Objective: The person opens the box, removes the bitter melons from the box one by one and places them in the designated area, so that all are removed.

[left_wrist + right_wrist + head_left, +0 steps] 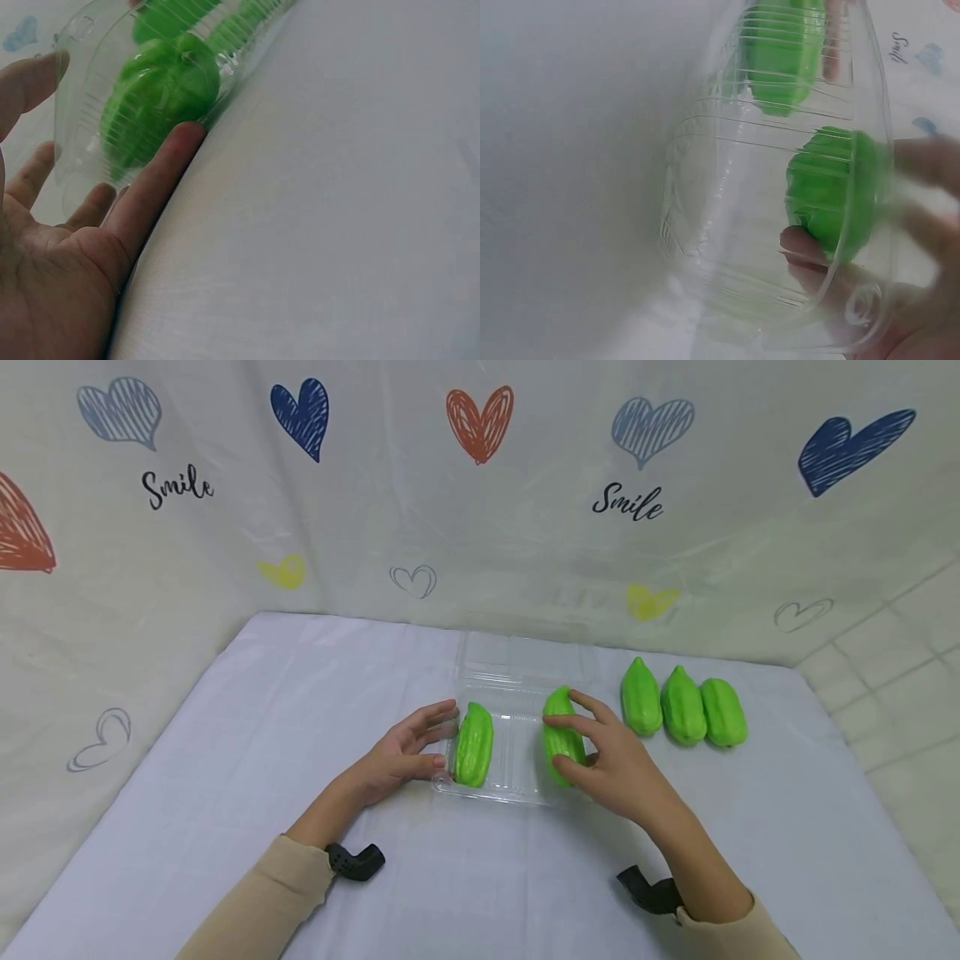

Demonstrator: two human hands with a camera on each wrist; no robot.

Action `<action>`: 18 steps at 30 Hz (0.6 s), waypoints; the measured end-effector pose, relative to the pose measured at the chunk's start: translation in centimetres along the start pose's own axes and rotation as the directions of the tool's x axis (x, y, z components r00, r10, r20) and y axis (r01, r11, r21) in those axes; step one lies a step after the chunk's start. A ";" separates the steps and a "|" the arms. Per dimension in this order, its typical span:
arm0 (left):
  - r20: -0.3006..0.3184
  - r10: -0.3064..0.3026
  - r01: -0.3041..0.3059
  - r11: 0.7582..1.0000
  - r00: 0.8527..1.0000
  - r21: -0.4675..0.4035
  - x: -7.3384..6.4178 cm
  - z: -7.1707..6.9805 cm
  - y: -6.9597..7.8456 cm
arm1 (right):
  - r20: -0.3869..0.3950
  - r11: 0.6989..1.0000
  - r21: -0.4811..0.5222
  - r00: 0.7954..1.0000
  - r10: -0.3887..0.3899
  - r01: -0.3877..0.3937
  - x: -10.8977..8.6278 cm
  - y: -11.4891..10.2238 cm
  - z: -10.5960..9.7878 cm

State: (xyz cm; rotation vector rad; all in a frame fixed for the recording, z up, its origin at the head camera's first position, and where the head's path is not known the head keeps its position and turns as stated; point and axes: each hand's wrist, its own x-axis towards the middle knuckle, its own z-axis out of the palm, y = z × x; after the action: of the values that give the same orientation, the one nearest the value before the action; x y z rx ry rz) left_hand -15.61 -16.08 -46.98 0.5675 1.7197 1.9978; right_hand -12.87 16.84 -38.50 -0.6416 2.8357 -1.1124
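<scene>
A clear plastic clamshell box sits on the table with its lid folded back. Inside, along its left wall, lies a green ridged fruit. My right hand pinches a second green ridged fruit between thumb and fingers, at the box's right side; the right wrist view shows this fruit through the clear wall. On the other side, my left hand rests against the box's left wall, fingers spread and fairly straight, and the thumb lies low along the plastic.
To the right of the box, three more green ridged fruits stand in a row on the white tablecloth. A white curtain printed with hearts hangs behind the table. Each wrist wears a black band.
</scene>
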 end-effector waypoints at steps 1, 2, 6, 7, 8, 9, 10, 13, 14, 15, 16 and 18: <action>0.001 0.000 0.000 1.000 1.000 0.002 0.0 0.0 0.0 | -0.005 1.000 0.004 1.000 -0.003 0.003 -0.1 0.0 -0.1; 0.000 -0.001 0.001 1.000 1.000 0.002 0.0 0.0 0.0 | -0.008 1.000 0.004 1.000 -0.005 0.005 -0.2 0.0 -0.1; -0.001 -0.003 0.003 1.000 1.000 0.005 0.0 0.0 -0.1 | -0.019 1.000 -0.001 1.000 -0.010 0.010 -0.7 -0.1 -0.4; -0.002 -0.003 0.003 1.000 1.000 0.005 0.0 0.0 -0.1 | -0.022 1.000 -0.004 1.000 -0.009 0.008 -0.8 -0.1 -0.5; -0.002 -0.004 0.004 1.000 1.000 0.005 0.0 0.0 -0.1 | -0.025 1.000 -0.007 1.000 -0.009 0.009 -0.9 0.0 -0.6; -0.002 -0.002 0.002 1.000 1.000 0.006 0.0 0.0 -0.1 | -0.028 1.000 -0.006 1.000 -0.008 0.008 -1.0 0.0 -0.7; -0.002 -0.001 0.001 1.000 1.000 0.008 0.0 -0.1 -0.1 | -0.034 1.000 -0.007 0.999 -0.008 0.008 -1.2 0.0 -0.8; -0.002 0.001 -0.001 1.000 1.000 0.010 0.1 -0.1 -0.1 | -0.045 1.000 0.002 0.999 -0.014 0.014 -1.5 0.1 -0.9; -0.002 0.001 -0.001 1.000 1.000 0.010 0.1 -0.1 -0.1 | -0.048 1.000 0.009 0.999 -0.017 0.018 -1.6 0.1 -1.0; -0.001 0.001 -0.001 1.000 1.000 0.008 0.1 -0.1 -0.1 | -0.049 1.000 0.015 0.999 -0.020 0.021 -1.7 0.1 -1.0; -0.001 0.000 0.000 1.000 1.000 0.007 0.1 -0.1 -0.1 | -0.051 1.000 0.018 0.998 -0.023 0.024 -1.7 0.1 -1.0; 0.000 -0.002 0.002 1.000 1.000 0.006 0.1 -0.1 -0.1 | -0.051 0.999 0.024 0.998 -0.027 0.028 -1.9 0.1 -1.0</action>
State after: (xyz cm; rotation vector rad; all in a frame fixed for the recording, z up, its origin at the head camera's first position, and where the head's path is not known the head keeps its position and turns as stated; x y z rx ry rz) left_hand -15.75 -16.07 -47.11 0.5672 1.7266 1.9920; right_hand -11.35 18.28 -38.01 -0.6627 2.8590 -1.1822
